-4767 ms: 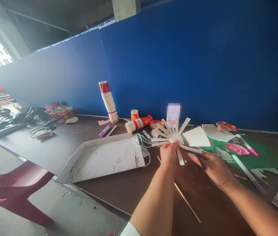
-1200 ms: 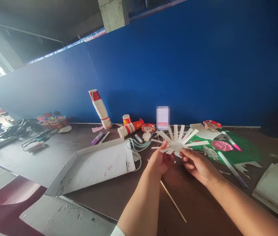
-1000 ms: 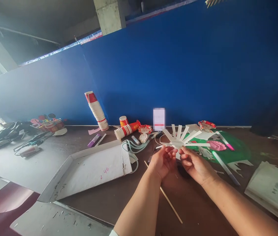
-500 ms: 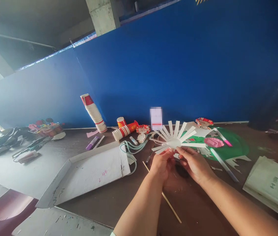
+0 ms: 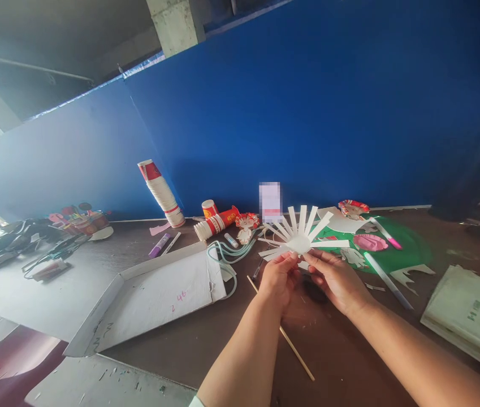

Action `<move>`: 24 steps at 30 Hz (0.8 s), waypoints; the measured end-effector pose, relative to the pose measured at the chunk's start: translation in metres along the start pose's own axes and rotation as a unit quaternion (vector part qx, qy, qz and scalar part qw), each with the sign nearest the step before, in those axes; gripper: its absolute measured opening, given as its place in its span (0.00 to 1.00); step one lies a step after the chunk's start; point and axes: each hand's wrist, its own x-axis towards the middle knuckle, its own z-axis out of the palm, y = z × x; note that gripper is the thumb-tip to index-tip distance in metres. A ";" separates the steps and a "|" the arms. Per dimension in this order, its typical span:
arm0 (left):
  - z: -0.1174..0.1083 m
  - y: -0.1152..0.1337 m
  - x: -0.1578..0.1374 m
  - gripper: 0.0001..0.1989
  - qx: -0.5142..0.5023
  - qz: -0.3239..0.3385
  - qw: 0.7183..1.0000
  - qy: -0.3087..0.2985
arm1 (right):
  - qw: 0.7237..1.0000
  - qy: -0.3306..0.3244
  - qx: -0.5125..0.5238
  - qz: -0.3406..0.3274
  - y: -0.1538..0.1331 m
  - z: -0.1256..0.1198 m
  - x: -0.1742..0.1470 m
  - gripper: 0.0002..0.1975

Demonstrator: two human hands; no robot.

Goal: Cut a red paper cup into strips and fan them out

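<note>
A white paper cup cut into strips [image 5: 299, 244] is spread flat like a flower, its round base in the middle and the strips fanning outward. My left hand [image 5: 281, 278] pinches its near edge with thumb and fingers. Close beside it, my right hand [image 5: 333, 278] grips the same near edge from the right. Both hands hold the cut cup above the dark table. Beneath my left forearm lies a thin wooden stick [image 5: 297, 353]. The fingertips under the paper are partly hidden.
At left lies a shallow white cardboard box lid [image 5: 155, 299]. Behind it stand a leaning stack of paper cups [image 5: 161, 193] and several red cups [image 5: 218, 221]. A green plate [image 5: 415, 249] with a pink paper piece [image 5: 370, 242] and markers sits right. A book [image 5: 472, 316] lies at far right.
The cut cup has tilted slightly and shifted a little left in my hands. Both hands keep their hold, and the view has moved slightly.
</note>
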 end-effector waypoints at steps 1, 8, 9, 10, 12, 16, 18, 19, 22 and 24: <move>0.000 0.000 0.000 0.16 0.000 0.000 1.000 0.005 | 1.000 0.001 0.000 0.001 -0.001 0.000 0.000 0.14; 0.002 -0.003 -0.002 0.16 0.020 0.023 1.000 -0.003 | 1.000 -0.010 -0.011 -0.010 -0.003 0.001 -0.001 0.14; 0.002 -0.003 -0.001 0.16 0.022 0.022 1.000 -0.003 | 1.000 -0.006 -0.012 -0.010 -0.002 0.000 -0.001 0.14; 0.002 -0.003 -0.001 0.17 0.023 0.020 1.000 -0.001 | 1.000 -0.003 -0.012 -0.008 -0.001 0.000 0.000 0.13; 0.002 -0.002 0.000 0.18 0.021 0.015 1.000 0.006 | 1.000 0.003 -0.011 -0.003 0.000 -0.001 0.000 0.13; 0.002 0.000 0.000 0.17 0.023 0.007 1.000 0.003 | 1.000 0.009 -0.005 0.000 0.000 -0.002 0.000 0.12; 0.002 0.000 0.000 0.16 0.025 0.008 1.000 -0.001 | 1.000 0.012 -0.002 0.001 -0.001 -0.001 -0.001 0.12; 0.002 0.000 0.000 0.16 0.024 0.007 1.000 0.000 | 1.000 0.011 0.000 0.001 -0.001 0.000 -0.001 0.12; 0.001 -0.001 0.000 0.16 0.019 0.002 1.000 0.006 | 1.000 0.005 0.008 0.002 -0.002 0.002 -0.001 0.12; 0.000 -0.001 0.001 0.17 0.015 -0.004 1.000 0.005 | 1.000 0.000 0.019 0.003 -0.002 0.002 -0.001 0.11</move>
